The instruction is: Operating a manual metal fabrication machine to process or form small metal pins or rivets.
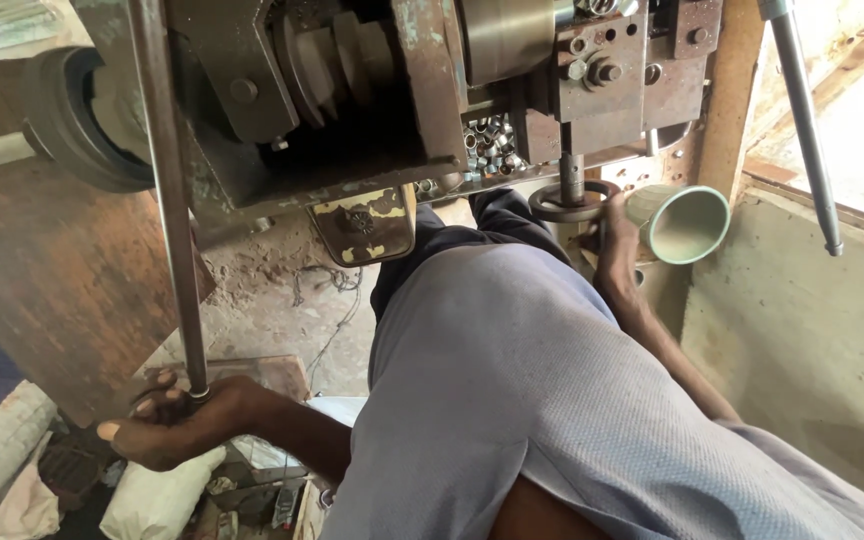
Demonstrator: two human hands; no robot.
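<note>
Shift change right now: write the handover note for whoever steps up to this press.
Left hand: closed around the lower end of the long grey steel lever rod.
Right hand: holding the pale green metal cup beside the dark ring die, under the rusty press head.
Small shiny metal sleeves lie heaped on the machine bed behind.
Done: cup is at the die.
Left: cup not visibly seated; whether it has been pressed cannot be told.

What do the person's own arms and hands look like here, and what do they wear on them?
Both arms are bare along the length that shows; no sleeve reaches them. The left hand and the right hand wear no gloves, and no ring, watch or bracelet can be seen. The fingernails of the left hand are short and plain. Between the arms lies a grey-blue woven garment.
</note>
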